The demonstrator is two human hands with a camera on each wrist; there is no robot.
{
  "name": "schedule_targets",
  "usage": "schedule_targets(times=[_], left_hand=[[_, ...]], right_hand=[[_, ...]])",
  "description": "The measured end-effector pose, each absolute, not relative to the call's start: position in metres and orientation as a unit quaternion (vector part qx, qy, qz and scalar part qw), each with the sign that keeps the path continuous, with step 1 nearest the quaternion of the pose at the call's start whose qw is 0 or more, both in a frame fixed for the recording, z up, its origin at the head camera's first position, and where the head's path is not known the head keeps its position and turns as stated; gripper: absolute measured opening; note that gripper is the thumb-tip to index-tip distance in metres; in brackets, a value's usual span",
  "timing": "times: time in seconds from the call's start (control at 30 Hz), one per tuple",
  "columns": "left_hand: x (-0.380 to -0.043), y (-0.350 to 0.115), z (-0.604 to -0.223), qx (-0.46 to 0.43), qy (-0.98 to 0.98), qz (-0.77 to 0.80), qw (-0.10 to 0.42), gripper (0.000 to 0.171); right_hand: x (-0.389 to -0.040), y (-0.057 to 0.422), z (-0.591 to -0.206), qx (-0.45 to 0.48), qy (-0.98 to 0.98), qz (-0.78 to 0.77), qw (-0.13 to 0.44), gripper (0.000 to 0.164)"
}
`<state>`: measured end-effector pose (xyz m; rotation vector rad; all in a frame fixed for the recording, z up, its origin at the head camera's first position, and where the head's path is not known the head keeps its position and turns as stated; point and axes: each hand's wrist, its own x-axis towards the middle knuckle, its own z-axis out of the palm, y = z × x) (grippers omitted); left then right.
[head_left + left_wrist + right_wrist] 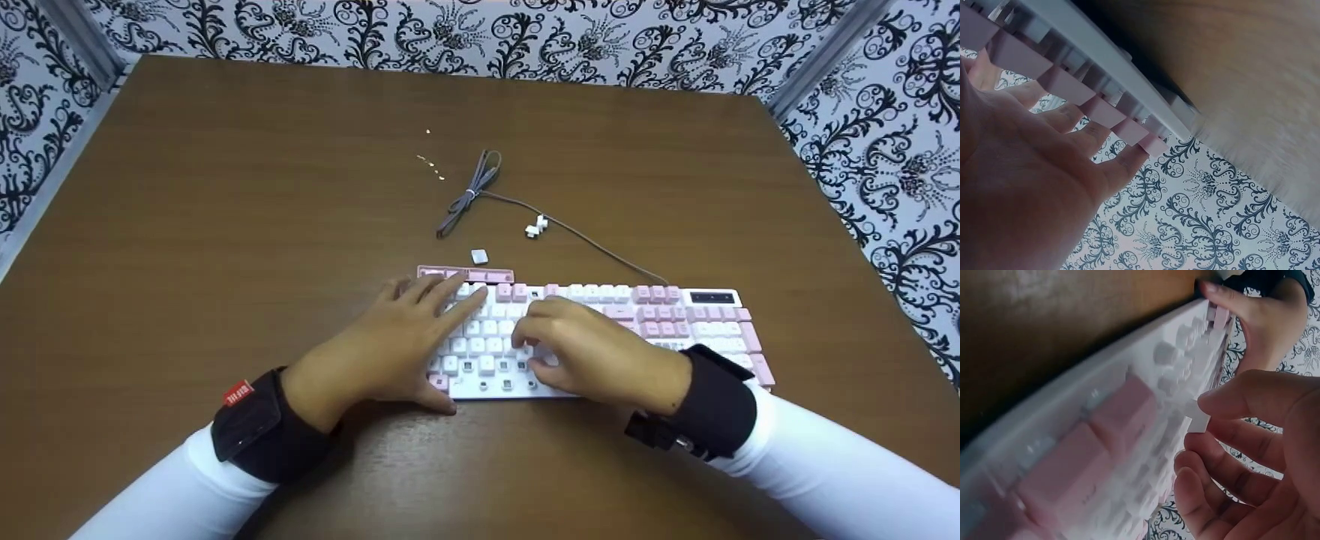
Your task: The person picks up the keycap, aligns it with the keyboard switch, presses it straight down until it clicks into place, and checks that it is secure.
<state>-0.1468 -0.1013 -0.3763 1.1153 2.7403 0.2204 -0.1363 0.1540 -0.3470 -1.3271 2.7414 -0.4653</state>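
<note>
A white and pink keyboard [652, 311] lies on the brown table with its long side across. Several keycaps are off near its front left, where bare switches [504, 366] show. My left hand [401, 334] rests over the keyboard's left end, fingers spread and mostly straight, thumb by the front edge. Pink keys [1067, 87] run along beside its palm in the left wrist view. Between thumb and fingers my right hand [585, 349] pinches a small white keycap [1198, 419], close over the middle of the keyboard. That keycap is hidden by the hand in the head view.
One loose white keycap [479, 256] lies behind the keyboard, and other white keycaps [536, 226] sit beside the cable. The grey cable [469, 196] is bundled and runs to the keyboard's back edge. Small pale bits [431, 165] lie further back. Patterned walls [517, 37] surround the table.
</note>
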Motion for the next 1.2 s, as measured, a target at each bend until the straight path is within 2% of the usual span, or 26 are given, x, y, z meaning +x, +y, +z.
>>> schedule_targets(times=[0.73, 1.03, 1.2], left_hand=[[-0.1465, -0.1018, -0.378, 0.381, 0.919, 0.077, 0.072, 0.129], [-0.1467, -0.1016, -0.3784, 0.381, 0.919, 0.075, 0.064, 0.129], [-0.1472, -0.1014, -0.3778, 0.383, 0.918, 0.074, 0.065, 0.129]], right_hand=[[-0.129, 0.1563, -0.3551, -0.449, 0.881, -0.148, 0.016, 0.013], [-0.1281, 0.154, -0.3559, -0.442, 0.886, -0.139, 0.008, 0.019], [-0.1281, 0.153, -0.3561, -0.438, 0.888, -0.138, 0.002, 0.016]])
